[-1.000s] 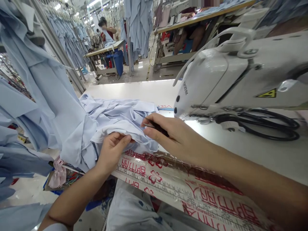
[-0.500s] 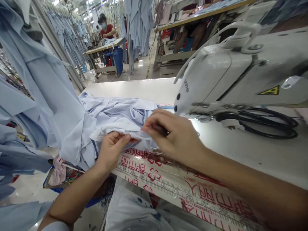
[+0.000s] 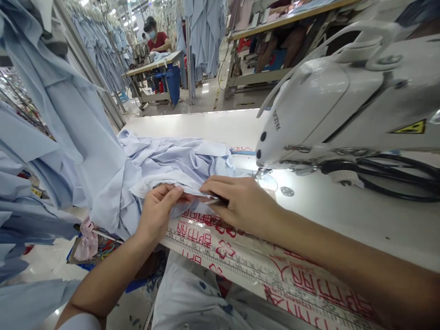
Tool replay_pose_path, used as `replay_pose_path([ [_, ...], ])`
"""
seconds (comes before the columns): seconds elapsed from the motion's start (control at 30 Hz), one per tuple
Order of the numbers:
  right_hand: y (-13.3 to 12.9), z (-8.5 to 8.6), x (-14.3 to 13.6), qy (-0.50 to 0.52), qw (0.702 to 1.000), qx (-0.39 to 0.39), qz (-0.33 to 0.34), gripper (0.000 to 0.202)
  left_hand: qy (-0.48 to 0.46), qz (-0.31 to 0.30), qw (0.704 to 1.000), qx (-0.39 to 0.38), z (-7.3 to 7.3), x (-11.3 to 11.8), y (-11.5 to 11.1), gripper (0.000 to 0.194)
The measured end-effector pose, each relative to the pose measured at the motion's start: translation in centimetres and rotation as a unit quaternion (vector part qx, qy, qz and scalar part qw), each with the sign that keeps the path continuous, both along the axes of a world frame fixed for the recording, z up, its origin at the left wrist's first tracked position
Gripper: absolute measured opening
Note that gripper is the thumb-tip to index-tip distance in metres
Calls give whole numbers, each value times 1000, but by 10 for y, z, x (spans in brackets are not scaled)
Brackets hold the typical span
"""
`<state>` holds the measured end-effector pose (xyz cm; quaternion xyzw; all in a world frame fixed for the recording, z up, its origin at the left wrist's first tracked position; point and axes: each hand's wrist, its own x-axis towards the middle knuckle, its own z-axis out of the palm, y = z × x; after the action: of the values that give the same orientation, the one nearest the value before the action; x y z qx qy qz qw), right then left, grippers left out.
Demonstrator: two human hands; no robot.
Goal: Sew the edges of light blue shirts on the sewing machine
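Note:
A light blue shirt garment (image 3: 185, 158) lies bunched on the sewing table. My left hand (image 3: 156, 211) pinches its near edge between thumb and fingers. Close by on the right, my right hand (image 3: 249, 204) is closed around small thread snips (image 3: 222, 200). Their dark body sits mostly inside my fingers, and a short metal blade points left at the fabric edge. The right fingertips also meet the cloth; whether they grip it I cannot tell. The white sewing machine head (image 3: 309, 105) stands to the right of my hands.
A printed ruler strip (image 3: 237, 261) runs along the table's front edge. Black cable (image 3: 395, 176) lies coiled under the machine. Blue garments (image 3: 68, 114) hang at the left, above a box of scraps (image 3: 92, 250). A co-worker (image 3: 158, 39) sits at another table behind.
My right hand has lowered and turned at the fabric edge, so the snips' blade now shows. My left hand keeps its pinch on the garment. The view has shifted slightly.

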<state>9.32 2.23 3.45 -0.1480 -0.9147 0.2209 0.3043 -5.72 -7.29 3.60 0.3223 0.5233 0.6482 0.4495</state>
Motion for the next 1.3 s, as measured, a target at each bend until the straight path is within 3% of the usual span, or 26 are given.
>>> replay_pose_path([
  [0.1, 5, 1, -1, -7, 996, -85, 27, 21, 215, 38, 976, 17, 0, -7, -15, 26],
  [0.13, 7, 3, -1, -17, 992, -119, 37, 23, 313, 54, 947, 51, 2, -9, -20, 22],
  [0.2, 11, 9, 1, -45, 981, -177, 61, 28, 495, 77, 855, 135, 8, -12, -23, 3],
  [0.27, 14, 12, 2, -67, 968, -224, 87, 32, 597, 67, 777, 190, 17, -17, -16, 21],
  [0.3, 16, 13, 3, -73, 962, -243, 99, 33, 618, 45, 761, 192, 23, -20, -11, 25],
  [0.37, 19, 14, 5, -83, 954, -264, 116, 32, 602, -47, 782, 154, 32, -27, 2, 15],
  [0.4, 21, 14, 6, -89, 951, -269, 123, 31, 565, -104, 810, 120, 36, -32, 7, 9],
  [0.47, 26, 15, 9, -103, 947, -271, 138, 28, 460, -182, 868, 40, 40, -41, 13, 15],
  [0.53, 31, 16, 12, -123, 942, -271, 154, 24, 354, -200, 914, -25, 39, -50, 13, 19],
  [0.6, 34, 17, 14, -144, 938, -268, 164, 23, 281, -190, 938, -66, 37, -56, 11, 20],
  [0.7, 36, 19, 16, -155, 939, -260, 163, 22, 237, -198, 946, -101, 33, -59, 8, 22],
  [0.9, 36, 20, 19, -146, 942, -242, 182, 14, 266, -235, 928, -115, 37, -52, 10, 12],
  [1.0, 39, 15, 19, -155, 950, -206, 178, 15, 256, -216, 935, -118, 38, -56, 10, 11],
  [1.13, 44, 3, 16, -150, 977, -55, 141, 19, 216, -147, 958, -115, 39, -73, -1, 17],
  [1.3, 49, -12, 8, -156, 986, 49, -10, 9, 181, 2, 976, -123, 46, -105, -22, 29],
])
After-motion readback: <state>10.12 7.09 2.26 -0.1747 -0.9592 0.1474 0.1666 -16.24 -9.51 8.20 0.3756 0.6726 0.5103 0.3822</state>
